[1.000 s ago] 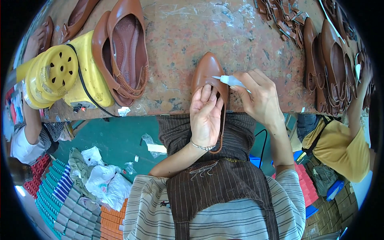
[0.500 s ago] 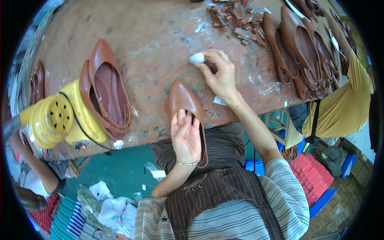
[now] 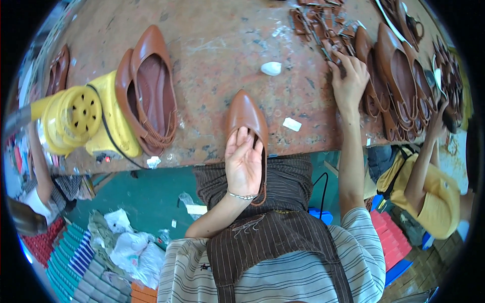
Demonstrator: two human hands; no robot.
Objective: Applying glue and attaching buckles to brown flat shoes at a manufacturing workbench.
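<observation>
My left hand (image 3: 242,164) is closed on a brown pointed slingback shoe (image 3: 246,113), its fingers inside the opening. The shoe's toe points away over the table edge, and its heel strap hangs near my lap. My right hand (image 3: 350,81) reaches to the near edge of a pile of brown leather pieces (image 3: 323,25). Its thumb and fingers are curled but apart, with the fingertips touching the pile; none of the pieces has visibly been lifted. A small white rounded object (image 3: 271,68) lies on the table beyond the shoe.
A brown pair of shoes (image 3: 151,86) leans by a yellow machine (image 3: 81,118) at the left. More brown shoes (image 3: 394,65) crowd the right side of the worktable (image 3: 212,65). A white paper scrap (image 3: 292,124) lies near the edge. Co-workers sit at both sides.
My right hand has let go of the white object, leaving it on the table, and moved right to the leather pieces. My left hand still holds the shoe. The view has shifted slightly.
</observation>
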